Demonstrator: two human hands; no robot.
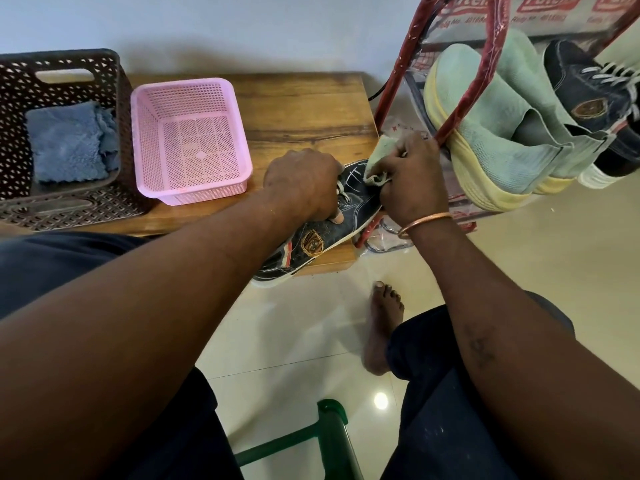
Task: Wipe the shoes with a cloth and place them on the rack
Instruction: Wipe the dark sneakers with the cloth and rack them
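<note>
Annotator: Step in hand?

Checker: Wiping, by the look of it. Dark shoe tilted on worktop, heel end at the front edge, toe end near rack. Held steady by left hand, fingers curled round the laced upper. Pale green cloth bunched in right hand, fingers clenched on it, pressed to the toe end.

Annotator: Next move?

Checker: Probably a finish along toe and sole edge, then a lift across to the rack. Calls for a firm one-hand hold on the shoe and a free spot beside its twin. Can't tell from here how much room is left.

Annotator: Counts?

Checker: Dark shoes, two: one on worktop, matching dark shoe on rack. Mint shoes, two, both on rack, side by side. Four shoes in all, three racked. Cloths, two: the green one in hand, blue cloth folded in brown basket. Baskets, two: brown, plus pink basket just beside it, nothing seen inside.
</note>
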